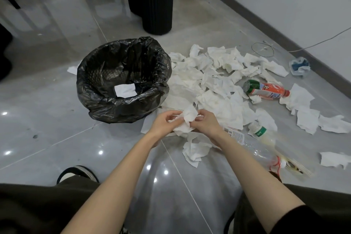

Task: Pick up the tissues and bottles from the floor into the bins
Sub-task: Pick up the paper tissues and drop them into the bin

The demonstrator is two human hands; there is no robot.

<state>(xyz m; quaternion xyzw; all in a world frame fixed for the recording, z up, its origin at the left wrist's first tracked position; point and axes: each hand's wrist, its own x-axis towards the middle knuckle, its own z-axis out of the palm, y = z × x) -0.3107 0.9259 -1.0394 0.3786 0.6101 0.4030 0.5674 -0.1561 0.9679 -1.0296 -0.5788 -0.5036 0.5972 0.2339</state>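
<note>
We are holding one crumpled tissue (187, 118) between both hands, just above the floor (47, 119) and just in front of the bin (91, 74). The left hand (162, 124) and the right hand (208, 123) are both pinching it, the curled fingers (171, 115) of each grasping an opposite edge, so the sheet is bunching up between them. The bin, lined with a black bag, is sitting to our left with one flat white sheet (125, 90) lying at its bottom. To its right the pile of tissues (209, 81) is spreading across the floor. At the far side of the pile the red-labelled bottle (266, 90) is lying on its side, its long axis running left to right and its cap pointing right. The clear bottle (252, 148) is lying beside our right forearm, slanting from upper left to lower right, cap towards us. A green-labelled bottle (260, 131) is lying just beyond it, half covered by tissues.
</note>
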